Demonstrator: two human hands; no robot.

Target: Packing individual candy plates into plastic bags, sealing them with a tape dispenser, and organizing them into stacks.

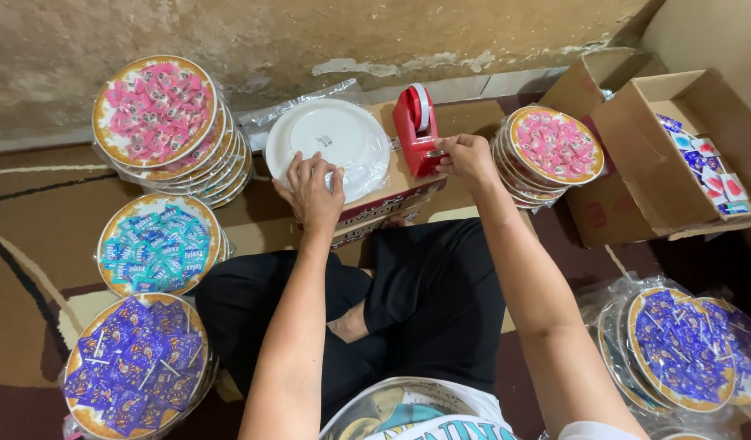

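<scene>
My left hand rests flat on the near edge of an upside-down white plate wrapped in clear plastic. That plate lies on a low cardboard box in front of my crossed legs. My right hand pinches at the front of a red tape dispenser with a white tape roll, standing on the same box just right of the plate. Whether tape is between the fingers cannot be made out.
Stacks of wrapped plates filled with sachets surround me: pink, teal and purple at left, pink and purple at right. An open carton with loose sachets stands far right. A rough wall runs behind.
</scene>
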